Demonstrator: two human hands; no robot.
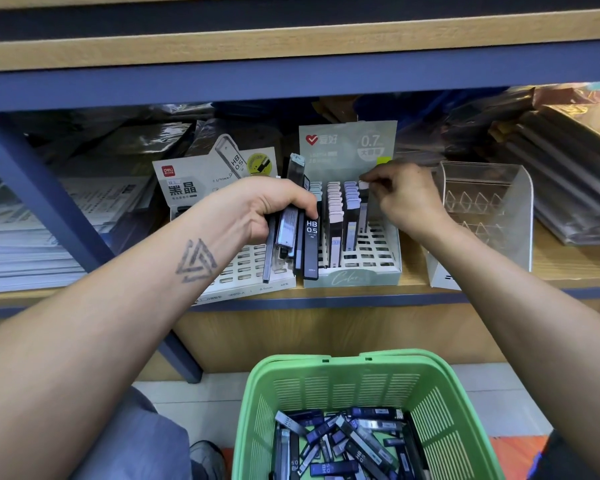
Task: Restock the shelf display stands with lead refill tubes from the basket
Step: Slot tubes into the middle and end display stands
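1. On the middle shelf (361,299) two cardboard display stands sit side by side at the front edge, within easy reach: a pale green stand (357,271) marked 0.7, and left of it a white stand (243,271) marked HB 0.5. A clear acrylic holder (482,216) stands just to the right.
2. Below, on the floor, the green basket (440,393) sits directly under the arms, probably so each refill is a short reach; many lead refill tubes (343,441) lie jumbled in its bottom.
3. The left hand (267,209) is curled round a bundle of tubes (293,233), held upright in front of the stands, apparently as a ready supply.
4. The right hand (402,199) pinches the top of a single tube (362,202) between thumb and fingertips at the back of the green stand's right-hand row, seemingly seating it in a slot.
5. The green stand's front slots are unfilled, so restocking looks partway done.
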